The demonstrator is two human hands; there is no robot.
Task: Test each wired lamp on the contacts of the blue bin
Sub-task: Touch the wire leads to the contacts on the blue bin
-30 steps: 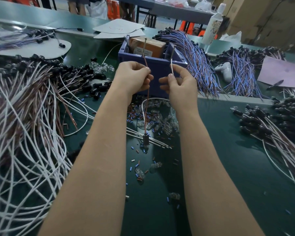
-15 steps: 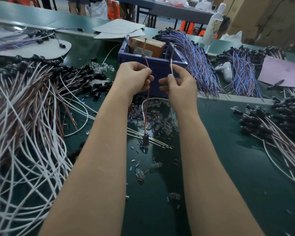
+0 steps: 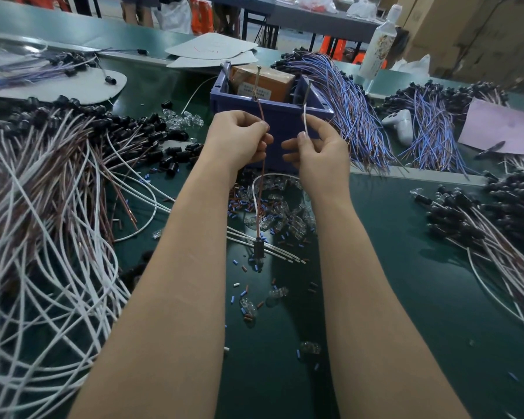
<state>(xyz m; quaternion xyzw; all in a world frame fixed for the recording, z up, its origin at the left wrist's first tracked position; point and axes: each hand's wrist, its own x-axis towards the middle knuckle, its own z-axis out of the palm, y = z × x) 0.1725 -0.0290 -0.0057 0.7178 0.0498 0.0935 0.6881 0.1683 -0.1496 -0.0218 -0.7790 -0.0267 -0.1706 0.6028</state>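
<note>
Now: left hand (image 3: 239, 137) pinches brown lead (image 3: 262, 114), right hand (image 3: 318, 152) pinches white lead (image 3: 305, 119), tips raised to contacts (image 3: 257, 83) on blue bin (image 3: 280, 122), middle of desk (image 3: 406, 282) far edge. Lamp (image 3: 258, 247) dangles between forearms, no glow evident. Big wired pile (image 3: 58, 182) along left edge, smaller bundle (image 3: 481, 231) at right edge: probably plenty left.

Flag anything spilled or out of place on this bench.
Clear glass bulbs and tiny blue and brown tube offcuts lie scattered loose over the green table in front of the blue plastic bin. A white game controller sits among the blue-and-purple wire bundles, unrelated to lamp testing.
</note>
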